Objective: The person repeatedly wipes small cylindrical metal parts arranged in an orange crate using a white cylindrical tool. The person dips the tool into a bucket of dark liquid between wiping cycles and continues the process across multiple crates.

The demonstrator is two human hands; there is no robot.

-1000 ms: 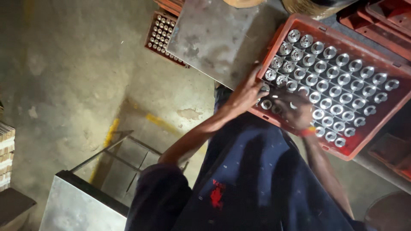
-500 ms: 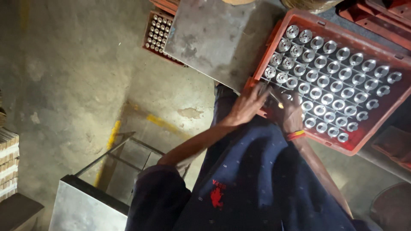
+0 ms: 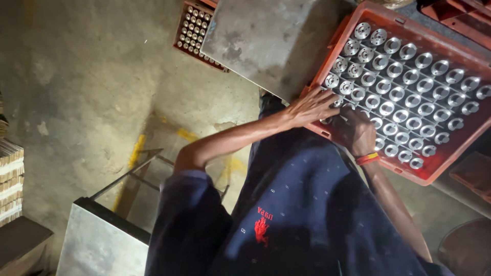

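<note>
Red plastic crate (image 3: 450, 163), partitioned so that round metal parts (image 3: 396, 94) are kept apart and upright, with left hand (image 3: 313, 106) spread flat, released, over its near corner and right hand (image 3: 356, 132) just beside, fingers curled among parts, grip indeterminable.

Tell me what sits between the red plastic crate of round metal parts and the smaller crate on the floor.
In the head view, a grey metal plate lies between the red crate and the smaller crate.

Dim, warm light falls from above; metal parts (image 3: 404, 87) glint (mild glare), the frame's lower edges sink into soft, murky shadow.
</note>
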